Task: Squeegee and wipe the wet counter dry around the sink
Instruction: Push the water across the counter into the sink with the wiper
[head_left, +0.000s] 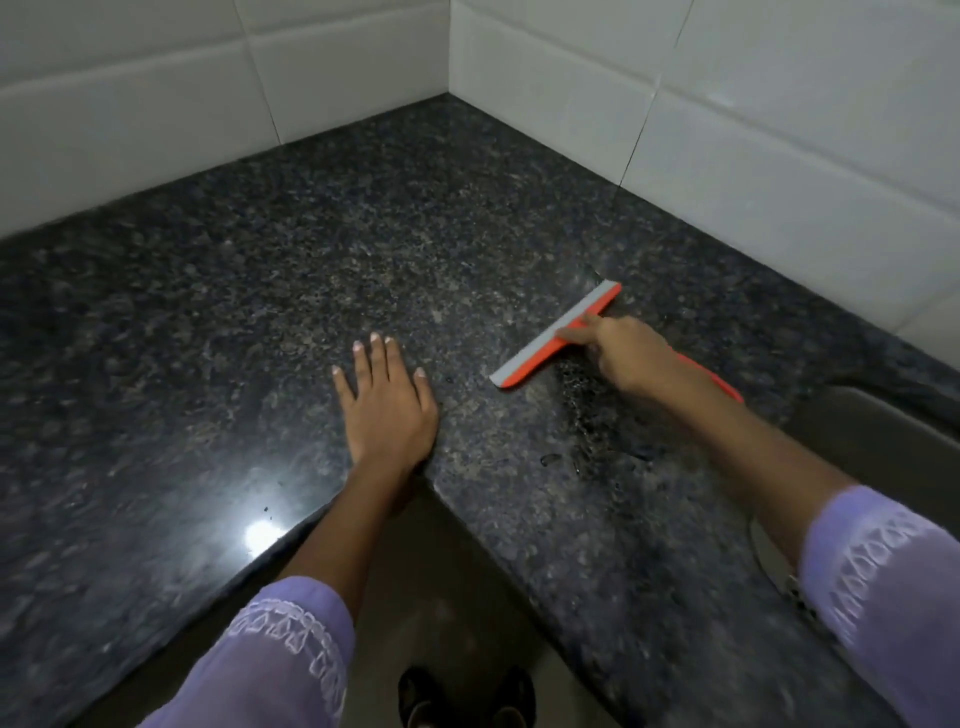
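An orange squeegee (540, 349) with a grey rubber blade lies with its blade down on the dark speckled granite counter (322, 249). My right hand (631, 358) grips its orange handle, which sticks out behind the wrist. A wet patch with water drops (592, 415) spreads just near of the blade. My left hand (387, 402) rests flat on the counter with fingers spread, left of the squeegee, close to the inner corner of the counter's edge. The sink (883, 441) shows at the right edge, partly hidden by my right arm.
White tiled walls (727, 104) meet in a corner behind the counter. The L-shaped counter's front edge runs near my arms, with the floor (457, 597) and dark footwear (467, 696) below. A bright light glare (260, 535) lies on the left counter.
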